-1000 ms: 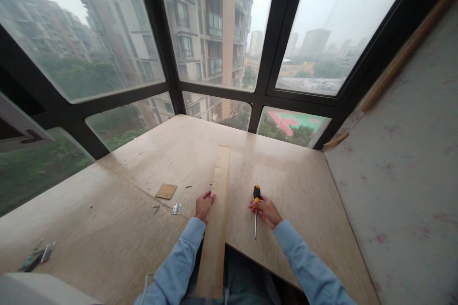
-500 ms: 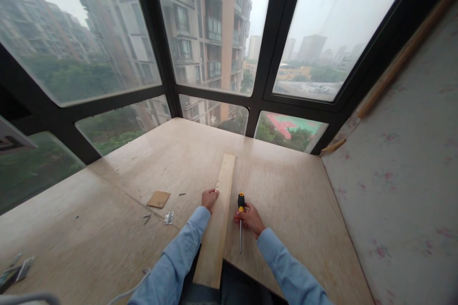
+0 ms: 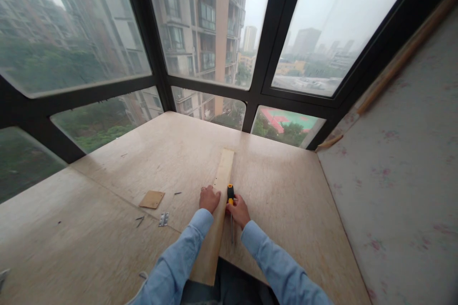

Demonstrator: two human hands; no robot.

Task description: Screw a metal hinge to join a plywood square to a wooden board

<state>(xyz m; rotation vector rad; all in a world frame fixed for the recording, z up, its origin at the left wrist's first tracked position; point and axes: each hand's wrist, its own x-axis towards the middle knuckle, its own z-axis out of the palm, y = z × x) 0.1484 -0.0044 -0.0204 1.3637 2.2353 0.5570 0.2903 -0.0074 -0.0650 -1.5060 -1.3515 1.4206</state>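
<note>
A long narrow wooden strip lies lengthwise on the plywood worktop, its near end hanging over the front edge toward me. My left hand rests on the strip's left edge with fingers curled over it. My right hand is closed round a screwdriver with a yellow and black handle, held right beside the strip, its shaft pointing back toward me.
A small square wood offcut, a metal hinge and loose screws lie left of my hands. Large black-framed windows close the far side. A pale patterned wall stands at the right.
My right hand has carried the screwdriver leftward until it sits against the strip. My left hand stays on the strip. The view has shifted slightly.
</note>
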